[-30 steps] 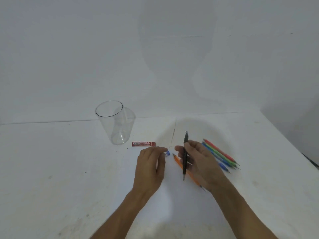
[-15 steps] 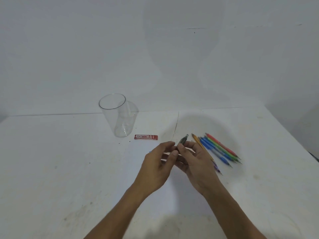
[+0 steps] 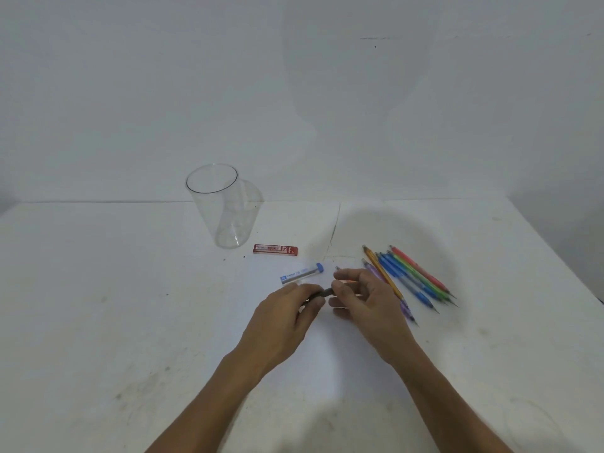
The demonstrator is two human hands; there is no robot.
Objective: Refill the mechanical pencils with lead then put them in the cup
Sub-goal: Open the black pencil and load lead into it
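Left hand [image 3: 287,308] curled round the black pencil [image 3: 322,293], barrel lying about 8-to-2 between both hands. Right hand [image 3: 362,299] pinches its 2 o'clock end with thumb and forefinger, other fingers loose; blur hides whether the cap is off. Step, I judge: opening the top for lead. Lead tube [image 3: 302,273] lies on the table [image 3: 130,305] at 12 o'clock, just beyond my knuckles, long axis also near 8-to-2, blue cap toward the right hand. Right fingertips are nearer that cap, so that hand should take it. Red case [image 3: 275,249] at 11; cup [image 3: 222,207] upright, farther at 11, nothing in it. Loose pencils [image 3: 408,279] at 2, tips toward 5.
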